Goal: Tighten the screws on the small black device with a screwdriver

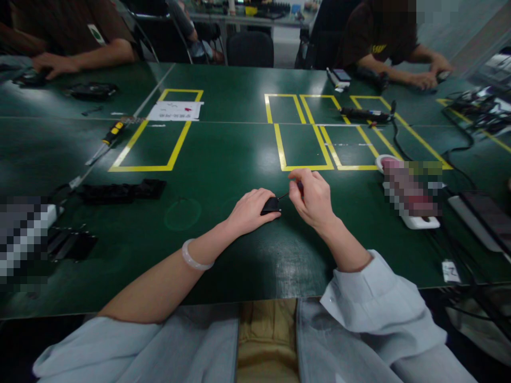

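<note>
Your left hand (252, 210) closes around a small black part (271, 206), thumb along its near side and fingers over the top. The part sits at the middle of the green table (235, 154), nearer you than the yellow tape outlines (307, 168); you can't tell whether it touches the surface. Your right hand (313, 198) pinches a thin dark tool (283, 196), its shaft pointing at the part.

For writing, the white sheet (175, 110) ahead on your left carries a row of dark characters and a red mark, too blurred to read. A white tag (451, 271) at your right bears one dark character you can't make out. Yellow lettering on the right-hand co-worker's dark shirt (369, 34) is likewise illegible.
</note>
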